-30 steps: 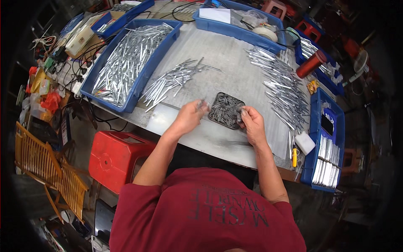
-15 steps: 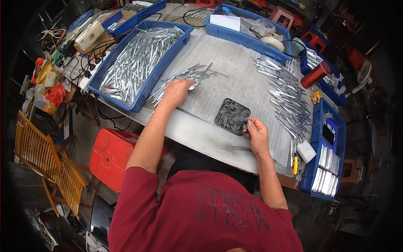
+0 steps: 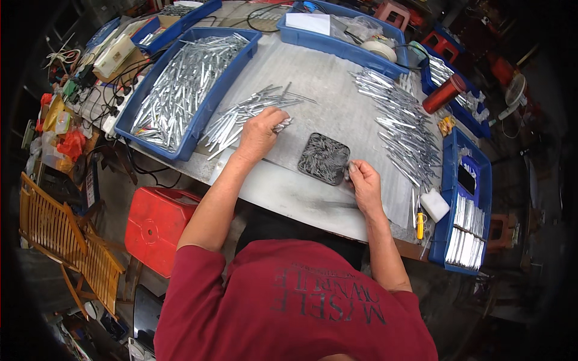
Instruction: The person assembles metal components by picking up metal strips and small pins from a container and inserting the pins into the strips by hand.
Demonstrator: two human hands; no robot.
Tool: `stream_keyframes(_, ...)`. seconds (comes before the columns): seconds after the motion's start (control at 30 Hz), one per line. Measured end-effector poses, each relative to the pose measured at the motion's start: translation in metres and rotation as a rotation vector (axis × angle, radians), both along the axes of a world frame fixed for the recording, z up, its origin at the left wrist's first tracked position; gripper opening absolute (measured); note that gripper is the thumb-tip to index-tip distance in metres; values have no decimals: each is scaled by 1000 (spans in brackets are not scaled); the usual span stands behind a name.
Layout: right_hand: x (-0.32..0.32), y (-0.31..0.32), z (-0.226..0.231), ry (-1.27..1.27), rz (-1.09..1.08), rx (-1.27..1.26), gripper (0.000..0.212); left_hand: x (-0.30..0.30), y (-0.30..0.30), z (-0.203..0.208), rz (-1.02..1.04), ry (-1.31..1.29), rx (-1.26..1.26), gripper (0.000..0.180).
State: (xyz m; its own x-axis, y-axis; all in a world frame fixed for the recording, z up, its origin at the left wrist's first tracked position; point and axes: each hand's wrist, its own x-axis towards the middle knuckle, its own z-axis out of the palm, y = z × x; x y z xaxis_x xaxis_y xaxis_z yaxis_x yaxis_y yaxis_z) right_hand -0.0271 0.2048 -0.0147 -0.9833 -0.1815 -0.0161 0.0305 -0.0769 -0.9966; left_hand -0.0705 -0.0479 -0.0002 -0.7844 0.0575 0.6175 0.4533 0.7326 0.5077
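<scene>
My left hand (image 3: pixel 260 133) is closed, with short silvery ends of a metal piece showing at its fingertips. It is just right of a loose pile of thin silver metal strips (image 3: pixel 232 123). A square black tray (image 3: pixel 303 170) full of small dark metal pins (image 3: pixel 325 155) lies on the table between my hands. At the tray's right edge, the fingers of my right hand (image 3: pixel 366 183) are pinched together. Whatever they hold is too small and dark to make out.
A blue bin (image 3: pixel 191 141) heaped with silver strips stands at the left. More strips (image 3: pixel 403 129) lie in a long row at the right. Beyond it are a red cylinder (image 3: pixel 444 94), a white block (image 3: pixel 435 204), a yellow-handled tool (image 3: pixel 420 225) and another blue bin (image 3: pixel 448 180).
My left hand has come away from the strip pile, toward the tray, with a silvery piece in its fingers. My right hand stays by the tray's edge. The whole view has shifted slightly.
</scene>
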Motion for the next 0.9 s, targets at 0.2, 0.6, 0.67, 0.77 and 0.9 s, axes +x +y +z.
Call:
stream_keyframes(0.2, -10, 4, 4, 294, -31, 497, 15, 11, 25, -6, -19, -275, 329, 11)
stream_keyframes(0.6, -21, -16, 6, 595, 131, 1073, 9, 19, 21, -23, -24, -320, 391, 14)
stream_keyframes(0.67, -19, -23, 9, 588, 132, 1165, 9, 23, 22, -23, -36, -294, 395, 13)
stream_keyframes(0.77, -21, -29, 11, 556, 182, 1302, 8, 29, 24, -18, -63, -307, 380, 13)
stream_keyframes(0.9, -24, -33, 15, 546, 265, 1375, 10, 40, 29, -8, -75, -333, 332, 13)
